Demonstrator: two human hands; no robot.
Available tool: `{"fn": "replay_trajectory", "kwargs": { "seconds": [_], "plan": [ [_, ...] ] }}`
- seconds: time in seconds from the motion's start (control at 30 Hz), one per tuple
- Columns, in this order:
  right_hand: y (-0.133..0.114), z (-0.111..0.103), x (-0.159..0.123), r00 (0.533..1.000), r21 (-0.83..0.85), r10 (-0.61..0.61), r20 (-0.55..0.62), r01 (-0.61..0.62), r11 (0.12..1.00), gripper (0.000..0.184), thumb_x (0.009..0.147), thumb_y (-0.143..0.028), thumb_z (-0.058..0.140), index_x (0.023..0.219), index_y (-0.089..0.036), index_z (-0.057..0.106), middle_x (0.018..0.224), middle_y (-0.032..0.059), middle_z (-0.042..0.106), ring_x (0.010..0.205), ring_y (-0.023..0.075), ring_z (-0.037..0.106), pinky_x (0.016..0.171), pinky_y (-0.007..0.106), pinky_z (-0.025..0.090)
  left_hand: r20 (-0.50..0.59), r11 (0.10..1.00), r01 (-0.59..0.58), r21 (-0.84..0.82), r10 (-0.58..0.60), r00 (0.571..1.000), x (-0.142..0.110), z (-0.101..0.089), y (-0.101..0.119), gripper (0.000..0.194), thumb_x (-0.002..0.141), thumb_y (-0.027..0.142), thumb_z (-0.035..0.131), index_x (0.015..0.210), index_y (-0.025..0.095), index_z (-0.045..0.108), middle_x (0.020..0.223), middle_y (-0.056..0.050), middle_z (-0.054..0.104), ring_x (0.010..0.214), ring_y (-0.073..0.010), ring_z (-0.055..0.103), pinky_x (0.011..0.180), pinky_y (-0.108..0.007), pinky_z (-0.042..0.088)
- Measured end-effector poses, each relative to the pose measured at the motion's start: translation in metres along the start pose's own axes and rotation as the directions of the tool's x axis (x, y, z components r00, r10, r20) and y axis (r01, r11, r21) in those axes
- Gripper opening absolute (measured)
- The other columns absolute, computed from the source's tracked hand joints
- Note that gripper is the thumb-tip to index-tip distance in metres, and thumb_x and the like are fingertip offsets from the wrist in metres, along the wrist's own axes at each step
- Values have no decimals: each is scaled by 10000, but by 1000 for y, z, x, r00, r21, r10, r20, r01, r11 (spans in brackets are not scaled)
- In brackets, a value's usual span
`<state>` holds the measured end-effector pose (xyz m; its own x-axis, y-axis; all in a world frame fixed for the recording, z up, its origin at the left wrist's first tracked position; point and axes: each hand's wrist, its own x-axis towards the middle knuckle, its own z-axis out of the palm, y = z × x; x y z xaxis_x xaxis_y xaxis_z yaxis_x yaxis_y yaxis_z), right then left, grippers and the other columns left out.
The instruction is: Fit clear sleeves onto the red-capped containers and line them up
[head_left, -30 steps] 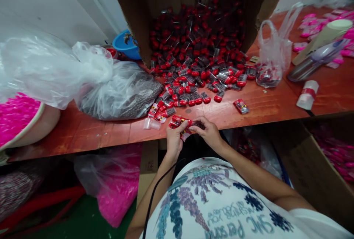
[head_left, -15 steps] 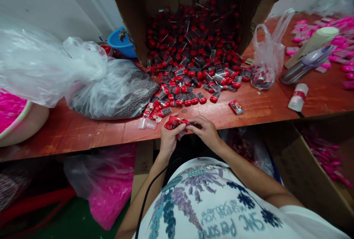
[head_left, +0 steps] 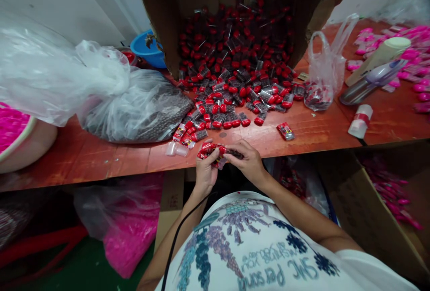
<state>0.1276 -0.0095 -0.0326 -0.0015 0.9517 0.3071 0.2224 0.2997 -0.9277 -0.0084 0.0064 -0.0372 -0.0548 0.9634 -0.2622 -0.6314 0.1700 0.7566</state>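
Note:
At the near edge of the red wooden table (head_left: 101,156), my left hand (head_left: 205,172) and my right hand (head_left: 247,161) meet. The left hand's fingers are closed on a small bunch of red printed labels (head_left: 210,149). The right hand pinches a small dark-filled tube (head_left: 235,153) against those labels. Just beyond them lies a spill of red-capped tubes (head_left: 235,98) pouring from a tipped cardboard box (head_left: 161,22). One wrapped tube (head_left: 285,130) lies alone to the right. Two empty clear tubes (head_left: 176,149) rest left of my hands.
A clear bag of dark pellets (head_left: 144,111) and crumpled plastic (head_left: 50,76) fill the left. A blue bowl (head_left: 146,49) sits behind. A small plastic bag (head_left: 322,80), a tape roll (head_left: 360,120), a handheld tool (head_left: 372,80) and pink tubes (head_left: 410,53) lie right. Boxes and pink bags stand under the table.
My hands stay together at the table edge, with small finger shifts around the labels and tube. The view has drifted slightly.

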Motion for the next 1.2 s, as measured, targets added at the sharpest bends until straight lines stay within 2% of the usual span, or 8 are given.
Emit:
{"fn": "replay_trajectory", "kwargs": {
  "seconds": [0.27,0.37,0.47,0.6,0.7,0.87,1.07,1.2],
  "plan": [
    [1,-3,-5,990,-211,-136,40,142,967,245,889,-262,553,1115,-280,647,937,31,614,827,141,608,724,257,483,62,991,-39,130,31,998,-6,5,11,503,566,104,790,1026,216,620,804,14,705,695,-131,662,685,-238,522],
    [5,-3,-7,985,-221,-161,63,171,960,253,894,-253,542,1123,-293,642,956,33,620,846,147,608,728,264,480,65,977,-47,208,34,997,-7,6,15,510,540,103,809,1007,202,630,798,8,704,667,-130,655,628,-223,520],
    [6,3,-9,998,-81,-67,9,67,994,206,874,-265,573,1066,-272,648,917,19,612,809,139,599,713,258,483,52,962,-71,265,59,997,-6,8,16,512,511,117,832,984,190,648,762,2,703,637,-136,649,601,-228,522],
    [3,11,-8,991,90,120,-56,-115,989,304,837,-307,621,1136,-265,590,890,2,593,726,124,568,653,246,491,8,979,-72,190,71,997,-4,13,14,296,573,167,814,839,167,684,759,-9,709,663,-130,655,671,-239,531],
    [2,11,-6,989,139,144,-22,-140,980,299,844,-319,607,1140,-279,611,912,12,571,752,130,563,632,240,498,-45,995,-47,87,51,998,-4,18,15,208,635,204,780,819,165,690,776,-11,710,668,-124,659,702,-246,533],
    [4,10,-5,976,263,216,-3,-208,942,239,810,-327,642,1044,-278,645,877,-4,554,692,111,552,544,212,491,-89,994,-4,110,14,996,-5,23,17,209,601,188,790,769,152,671,685,-6,687,585,-132,641,612,-252,538],
    [2,10,-5,908,434,406,101,-407,804,362,713,-361,729,1028,-231,609,774,-30,589,553,83,536,416,175,449,-114,994,13,107,-1,994,-5,24,17,239,574,198,808,750,154,652,656,9,670,547,-130,626,561,-255,537],
    [4,8,-3,916,412,390,97,-393,822,347,711,-374,722,1019,-223,670,772,-19,579,561,76,527,397,161,452,-120,997,8,75,1,993,-4,24,18,226,584,211,811,725,155,644,615,17,654,523,-114,613,582,-250,535]
  ]
}}
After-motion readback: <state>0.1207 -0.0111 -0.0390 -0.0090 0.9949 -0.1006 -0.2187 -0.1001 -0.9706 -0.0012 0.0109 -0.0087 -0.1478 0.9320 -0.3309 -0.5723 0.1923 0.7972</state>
